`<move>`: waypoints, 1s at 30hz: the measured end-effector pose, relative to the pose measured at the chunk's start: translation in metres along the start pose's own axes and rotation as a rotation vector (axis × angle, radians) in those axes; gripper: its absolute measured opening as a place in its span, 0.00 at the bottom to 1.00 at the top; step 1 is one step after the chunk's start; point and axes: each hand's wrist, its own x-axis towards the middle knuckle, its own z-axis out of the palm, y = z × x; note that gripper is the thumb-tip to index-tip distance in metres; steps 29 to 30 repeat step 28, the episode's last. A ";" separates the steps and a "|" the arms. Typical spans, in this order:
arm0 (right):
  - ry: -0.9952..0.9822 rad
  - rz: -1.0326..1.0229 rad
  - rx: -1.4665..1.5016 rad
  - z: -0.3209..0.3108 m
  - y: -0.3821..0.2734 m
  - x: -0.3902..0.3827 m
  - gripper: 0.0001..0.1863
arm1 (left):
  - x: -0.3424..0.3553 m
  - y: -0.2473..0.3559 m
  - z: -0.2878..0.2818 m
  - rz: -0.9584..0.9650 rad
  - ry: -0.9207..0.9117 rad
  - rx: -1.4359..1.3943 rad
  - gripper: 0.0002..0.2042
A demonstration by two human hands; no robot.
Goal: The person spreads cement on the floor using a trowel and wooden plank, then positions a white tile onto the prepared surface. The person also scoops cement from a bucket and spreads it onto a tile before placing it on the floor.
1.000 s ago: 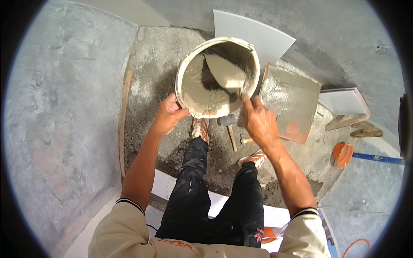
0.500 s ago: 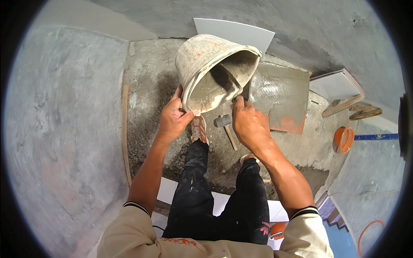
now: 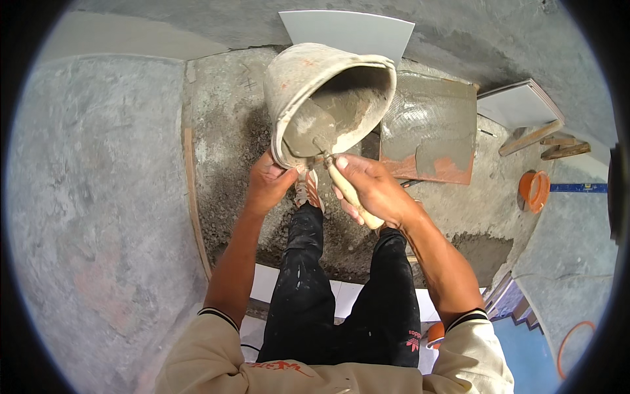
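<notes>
My left hand [image 3: 268, 182] grips the lower rim of a mortar-stained pale bucket [image 3: 289, 82], which is tipped with its mouth toward me. My right hand [image 3: 377, 189] is closed round the pale wooden handle of a trowel [image 3: 346, 187]. The trowel's blade reaches inside the bucket, against grey mortar [image 3: 312, 125] on its wall. Right of the bucket lies a reddish-backed tile [image 3: 454, 169], its upper surface mostly spread with wet grey mortar.
A white tile [image 3: 348, 33] leans at the far wall. More tiles [image 3: 515, 108] stand at the right, beside wood pieces [image 3: 531, 139]. Further right are an orange bucket [image 3: 539, 192] and a blue spirit level [image 3: 577, 188]. A wooden strip [image 3: 191, 177] lies along the left wall.
My right hand has turned, bringing the trowel's handle into sight, with the blade now lower in the bucket. The bucket's mouth faces me more fully. The hammer is now hidden.
</notes>
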 end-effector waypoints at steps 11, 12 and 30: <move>0.027 -0.103 0.450 -0.103 0.115 -0.036 0.27 | -0.016 -0.063 0.083 -0.216 0.253 -0.481 0.27; 0.066 -0.127 0.449 -0.116 0.129 -0.054 0.27 | -0.017 -0.069 0.088 -0.224 0.238 -0.486 0.26; 1.395 -0.069 -0.897 -0.403 0.446 -0.067 0.31 | -0.050 -0.207 0.119 -0.461 0.440 -0.392 0.29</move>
